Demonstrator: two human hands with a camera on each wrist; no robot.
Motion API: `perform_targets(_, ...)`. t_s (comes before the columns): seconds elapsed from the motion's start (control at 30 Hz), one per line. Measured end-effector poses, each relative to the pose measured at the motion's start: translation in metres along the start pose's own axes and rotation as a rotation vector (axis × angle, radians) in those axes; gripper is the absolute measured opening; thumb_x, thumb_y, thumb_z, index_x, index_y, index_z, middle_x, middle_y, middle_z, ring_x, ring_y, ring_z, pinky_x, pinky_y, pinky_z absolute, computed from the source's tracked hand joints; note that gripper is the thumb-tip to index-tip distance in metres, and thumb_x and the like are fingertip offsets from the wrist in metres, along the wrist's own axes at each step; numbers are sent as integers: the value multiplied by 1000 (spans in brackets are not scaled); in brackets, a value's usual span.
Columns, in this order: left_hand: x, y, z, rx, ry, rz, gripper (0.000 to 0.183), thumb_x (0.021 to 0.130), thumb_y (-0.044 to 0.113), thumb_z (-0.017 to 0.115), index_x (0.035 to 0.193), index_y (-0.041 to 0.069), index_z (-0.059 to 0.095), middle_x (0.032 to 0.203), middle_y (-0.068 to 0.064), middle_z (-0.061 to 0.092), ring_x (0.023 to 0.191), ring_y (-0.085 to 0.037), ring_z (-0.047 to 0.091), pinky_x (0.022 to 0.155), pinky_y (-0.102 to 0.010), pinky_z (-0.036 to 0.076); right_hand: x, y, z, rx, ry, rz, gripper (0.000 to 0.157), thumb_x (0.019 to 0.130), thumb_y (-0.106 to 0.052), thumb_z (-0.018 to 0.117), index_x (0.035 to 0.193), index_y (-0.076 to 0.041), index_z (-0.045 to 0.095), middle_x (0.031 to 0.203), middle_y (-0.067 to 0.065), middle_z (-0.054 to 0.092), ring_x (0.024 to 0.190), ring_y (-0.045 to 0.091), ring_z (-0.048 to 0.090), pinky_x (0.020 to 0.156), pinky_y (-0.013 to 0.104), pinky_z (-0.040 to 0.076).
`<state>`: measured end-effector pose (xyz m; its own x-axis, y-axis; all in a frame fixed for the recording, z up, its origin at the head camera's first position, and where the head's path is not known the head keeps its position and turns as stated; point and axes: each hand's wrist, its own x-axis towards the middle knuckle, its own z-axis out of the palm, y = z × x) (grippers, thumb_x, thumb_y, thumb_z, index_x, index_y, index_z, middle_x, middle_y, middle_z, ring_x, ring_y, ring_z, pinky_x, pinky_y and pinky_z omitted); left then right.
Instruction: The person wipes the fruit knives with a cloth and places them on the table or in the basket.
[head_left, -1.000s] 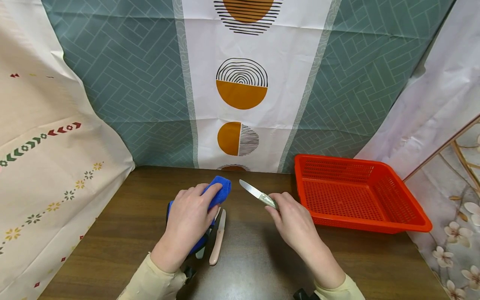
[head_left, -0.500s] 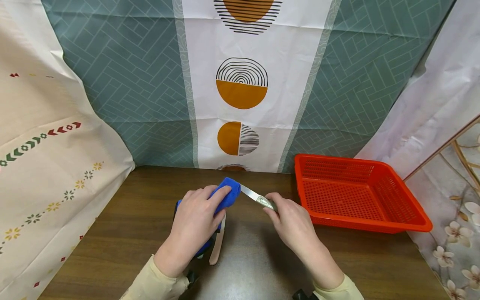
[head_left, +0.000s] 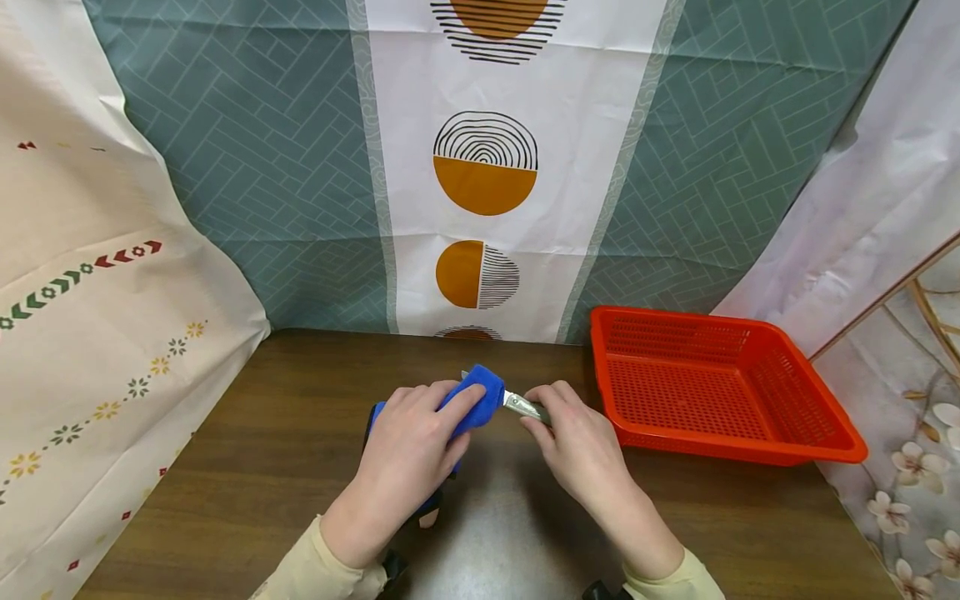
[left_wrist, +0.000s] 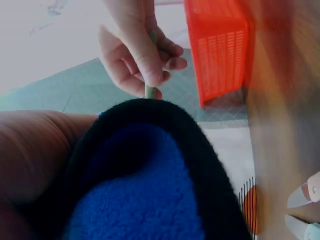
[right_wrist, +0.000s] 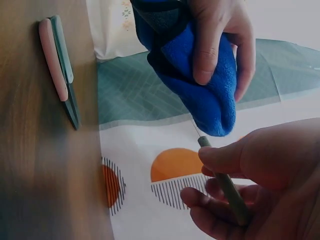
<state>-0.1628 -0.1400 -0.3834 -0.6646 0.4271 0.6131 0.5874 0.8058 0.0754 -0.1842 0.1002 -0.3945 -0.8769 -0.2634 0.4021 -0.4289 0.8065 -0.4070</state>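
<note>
My left hand (head_left: 412, 450) grips a blue cloth (head_left: 482, 402) with dark edging, folded over the blade of a small knife. The blade's tip just shows past the cloth in the head view. My right hand (head_left: 581, 446) holds that knife by its green handle (right_wrist: 227, 192), thumb and fingers around it. Both hands are raised above the table. In the right wrist view, a pink-handled knife (right_wrist: 51, 62) and a pale green-handled knife (right_wrist: 62, 47) lie side by side on the wood. From the head camera, the left hand and cloth mostly hide them.
A red plastic basket (head_left: 731, 443) with perforated walls stands at the back right of the brown wooden table (head_left: 247, 467). Patterned cloth hangs behind the table and at both sides, the teal and white backdrop (head_left: 315, 208) meeting its far edge.
The left hand has moved right with the cloth, which now covers most of the blade that was bare a second ago. The right hand has stayed nearly still, keeping its hold on the knife.
</note>
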Motion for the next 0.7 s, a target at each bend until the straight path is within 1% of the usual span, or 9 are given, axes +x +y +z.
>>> perform_targets(0.17, -1, 4, 2, -4, 4, 21, 57, 87, 18, 95, 139, 16, 74, 124, -10, 78, 105, -30, 77, 88, -49, 61, -1, 0, 1, 2, 11, -24, 26, 92, -14, 92, 114, -13, 77, 101, 5, 60, 63, 10, 51, 56, 27, 48)
perform_targets(0.23, -1, 6, 3, -6, 7, 24, 58, 86, 17, 96, 139, 16, 74, 123, -10, 78, 105, -30, 77, 88, -49, 61, -2, -1, 2, -4, 20, -36, 26, 92, -14, 92, 114, -14, 77, 100, 4, 59, 65, 10, 52, 56, 28, 48)
perform_targets(0.37, -2, 8, 3, -7, 13, 28, 59, 84, 16, 97, 139, 16, 74, 122, -10, 78, 104, -30, 77, 88, -49, 61, -3, 0, 3, -32, 39, -63, 27, 89, -15, 94, 112, -14, 80, 93, 0, 55, 70, 11, 51, 58, 28, 46)
perform_targets(0.5, -2, 9, 4, 0, 10, 33, 59, 85, 17, 97, 139, 16, 74, 122, -11, 77, 104, -31, 76, 88, -50, 61, -4, 0, 3, -59, 54, -87, 29, 87, -17, 96, 112, -13, 82, 87, -4, 48, 74, 13, 49, 59, 28, 43)
perform_targets(0.7, -3, 9, 5, 14, 3, 27, 58, 87, 19, 96, 140, 16, 74, 125, -11, 77, 103, -33, 76, 88, -51, 61, -4, 0, 3, -88, 71, -115, 32, 83, -16, 99, 111, -12, 85, 85, -5, 50, 80, 15, 46, 69, 32, 41)
